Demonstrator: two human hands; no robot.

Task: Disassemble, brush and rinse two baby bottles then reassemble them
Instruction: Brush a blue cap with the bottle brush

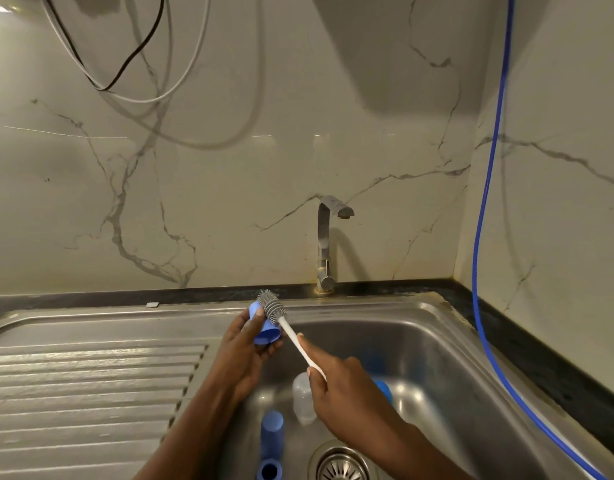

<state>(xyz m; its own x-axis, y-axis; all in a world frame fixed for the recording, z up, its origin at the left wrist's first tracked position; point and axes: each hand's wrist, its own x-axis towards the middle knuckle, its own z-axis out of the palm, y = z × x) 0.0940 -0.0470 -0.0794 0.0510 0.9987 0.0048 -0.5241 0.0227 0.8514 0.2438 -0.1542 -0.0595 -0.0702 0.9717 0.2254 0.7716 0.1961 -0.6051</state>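
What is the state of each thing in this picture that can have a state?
tap: off, no water runs
blue cap: held in the left hand, out of the basin
brush: gripped by its handle in the right hand, head beside the cap
clear bottle: lying in the sink
blue bottle: in the sink, mouth open

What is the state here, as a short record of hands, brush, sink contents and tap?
left hand: grips blue cap
right hand: grips bottle brush by white handle
brush head: outside the cap, at its far end
sink basin: clear bottle, second blue cap, blue ring, drain strainer
tap: no water seen
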